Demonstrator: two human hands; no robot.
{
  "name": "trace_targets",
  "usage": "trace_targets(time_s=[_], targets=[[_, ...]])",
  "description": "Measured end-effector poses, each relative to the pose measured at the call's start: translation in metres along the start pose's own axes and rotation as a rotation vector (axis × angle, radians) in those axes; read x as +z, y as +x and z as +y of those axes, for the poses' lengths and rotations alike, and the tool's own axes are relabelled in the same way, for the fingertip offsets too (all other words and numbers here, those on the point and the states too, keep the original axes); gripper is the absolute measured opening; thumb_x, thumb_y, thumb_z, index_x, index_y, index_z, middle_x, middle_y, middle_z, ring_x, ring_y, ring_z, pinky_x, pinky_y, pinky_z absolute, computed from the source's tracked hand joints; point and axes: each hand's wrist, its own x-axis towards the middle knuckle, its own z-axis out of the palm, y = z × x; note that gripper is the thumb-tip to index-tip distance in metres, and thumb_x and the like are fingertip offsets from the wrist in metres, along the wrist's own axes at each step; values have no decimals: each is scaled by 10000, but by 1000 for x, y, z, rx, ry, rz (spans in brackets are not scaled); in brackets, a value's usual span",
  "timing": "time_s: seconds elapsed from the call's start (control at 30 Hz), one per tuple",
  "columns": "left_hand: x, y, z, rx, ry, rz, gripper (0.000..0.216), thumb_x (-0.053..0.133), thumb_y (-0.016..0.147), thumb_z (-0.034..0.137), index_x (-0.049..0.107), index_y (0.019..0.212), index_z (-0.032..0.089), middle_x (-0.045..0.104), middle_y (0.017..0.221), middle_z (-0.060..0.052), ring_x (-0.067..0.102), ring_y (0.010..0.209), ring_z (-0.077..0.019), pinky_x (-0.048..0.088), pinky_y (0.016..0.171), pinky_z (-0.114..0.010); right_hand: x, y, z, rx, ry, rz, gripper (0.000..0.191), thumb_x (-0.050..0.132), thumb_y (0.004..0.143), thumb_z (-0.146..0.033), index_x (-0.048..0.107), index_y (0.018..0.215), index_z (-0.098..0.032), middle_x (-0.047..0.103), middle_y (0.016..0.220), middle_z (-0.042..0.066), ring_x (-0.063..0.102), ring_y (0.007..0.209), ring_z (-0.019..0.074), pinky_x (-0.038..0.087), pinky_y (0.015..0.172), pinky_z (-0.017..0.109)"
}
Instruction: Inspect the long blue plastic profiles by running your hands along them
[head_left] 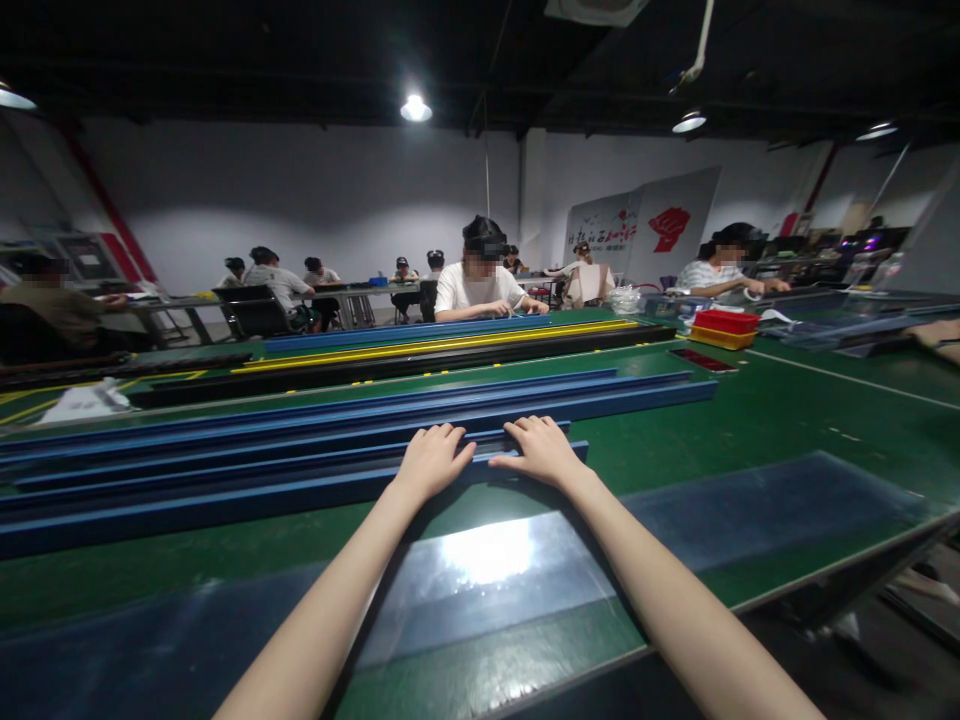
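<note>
Both my arms reach forward over a green worktable (787, 420). My left hand (431, 458) and my right hand (541, 450) lie side by side, palms down, on the nearest of several long blue channel rails (225, 480) that run across the table. The fingers of both hands curl over the rail's top edge and rest in its groove. The rail's right end (577, 455) sits just past my right hand. More blue rails (450, 400) lie parallel behind it.
A shiny clear sheet (495, 570) covers the table edge under my forearms. Farther back lie yellow and black rails (450, 350), a red and yellow tray (724, 328) and a dark red flat piece (701, 360). Several seated people work at tables beyond.
</note>
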Motion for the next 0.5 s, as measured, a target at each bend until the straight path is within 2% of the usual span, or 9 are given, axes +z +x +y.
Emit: trace_targets(time_s=[0.17,0.5], targets=[[1,4,8,-59,11,-56,440,253,892,444,551,1073,174,625,1019,-91,561,950,-238,403,782,-349,2,1,2,-15,18,18,734,328,730,-731,575,1114,-156,621,1026,136,525,982,252,326,828,346],[4,3,8,-82,8,-18,406,277,883,410,564,1064,186,625,1000,-79,552,925,-230,389,779,-340,3,1,4,-47,52,24,710,347,757,-696,569,1126,-132,618,1023,144,525,979,246,324,839,346]])
